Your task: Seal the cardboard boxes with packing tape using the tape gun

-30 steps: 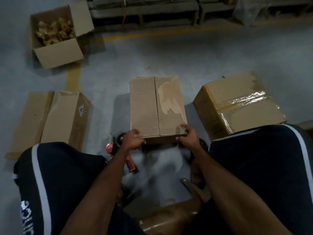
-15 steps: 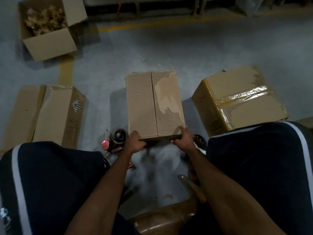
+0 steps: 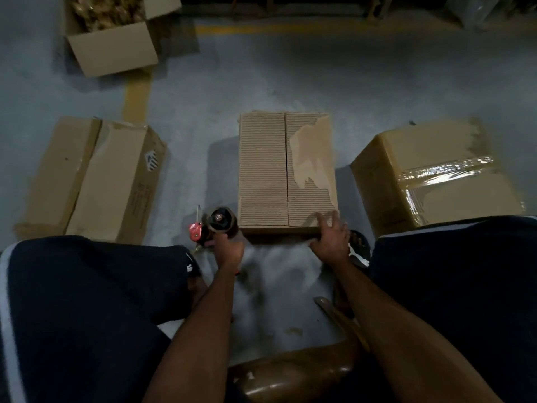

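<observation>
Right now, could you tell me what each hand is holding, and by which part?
The left hand grips the tape gun at its handle, below the roll. The right hand holds nothing; its spread fingers rest on the middle cardboard box's near edge.

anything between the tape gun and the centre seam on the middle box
Nothing visible. The left hand grips the tape gun at the middle box's near left corner. The seam on top lies bare; the right hand rests at the near right corner, off the seam.

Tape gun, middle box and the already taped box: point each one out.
tape gun (image 3: pixel 219 221): head view, on the tape roll's dark hub.
middle box (image 3: pixel 263 170): head view, on its left top flap.
taped box (image 3: pixel 430 146): head view, on its bare top above the tape strip.
</observation>
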### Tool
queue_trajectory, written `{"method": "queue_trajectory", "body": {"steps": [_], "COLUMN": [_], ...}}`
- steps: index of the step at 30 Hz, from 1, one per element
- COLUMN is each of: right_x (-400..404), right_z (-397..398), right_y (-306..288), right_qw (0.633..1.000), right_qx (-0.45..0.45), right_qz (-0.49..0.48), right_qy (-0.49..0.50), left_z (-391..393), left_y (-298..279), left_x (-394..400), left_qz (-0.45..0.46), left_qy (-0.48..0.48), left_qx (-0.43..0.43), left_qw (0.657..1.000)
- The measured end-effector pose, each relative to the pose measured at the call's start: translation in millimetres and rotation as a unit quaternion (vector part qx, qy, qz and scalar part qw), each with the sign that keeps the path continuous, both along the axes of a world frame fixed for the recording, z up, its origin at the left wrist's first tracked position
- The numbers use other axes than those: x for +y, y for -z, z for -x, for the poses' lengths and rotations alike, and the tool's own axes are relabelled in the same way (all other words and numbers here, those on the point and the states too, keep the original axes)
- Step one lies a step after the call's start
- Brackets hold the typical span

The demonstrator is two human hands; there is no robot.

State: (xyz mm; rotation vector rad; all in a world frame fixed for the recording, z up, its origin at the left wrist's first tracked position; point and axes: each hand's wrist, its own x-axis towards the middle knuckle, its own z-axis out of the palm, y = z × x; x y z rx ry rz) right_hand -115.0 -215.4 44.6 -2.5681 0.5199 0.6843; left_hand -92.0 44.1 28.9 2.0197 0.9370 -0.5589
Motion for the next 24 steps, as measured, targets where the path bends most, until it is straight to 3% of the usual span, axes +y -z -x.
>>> {"method": "queue_trajectory", "body": {"steps": [2,6,10,17,21,24], "right_x": [-1.4,-18.2,-18.9,-13.4,-12.2,-3.7], "right_z": [-7.2,-22.5,-17.4,-22.4,-22.2,-23.3], "right_y": [12.0,32.9,45.8,51.5,48.7,34.1], "right_qw": [0.998,0.961,0.956,0.917,0.926,0.931], "right_qx": [-0.011,-0.043,-0.043,-0.085,-0.077,-0.018], "right_qz": [-0.018,-0.127,-0.11,-0.17,-0.135,-0.111], "right_qy": [0.055,0.243,0.27,0.351,0.344,0.348], "left_z": [8.4,9.6,-8.1,-6.3,-12.0,-17.7], "left_y": [17.4,65.8,56.7,91.3,65.3,45.1], "left_x": [7.2,22.3,23.3,33.6,15.8,14.5], "left_qz": [0.015,-0.009,-0.043,0.061,0.019,-0.011], "left_qy": [0.005,0.021,-0.027,-0.105,-0.112,-0.17], "left_qx": [0.045,0.102,0.138,0.142,0.112,0.092], "left_qw": [0.999,0.995,0.989,0.982,0.987,0.981]}}
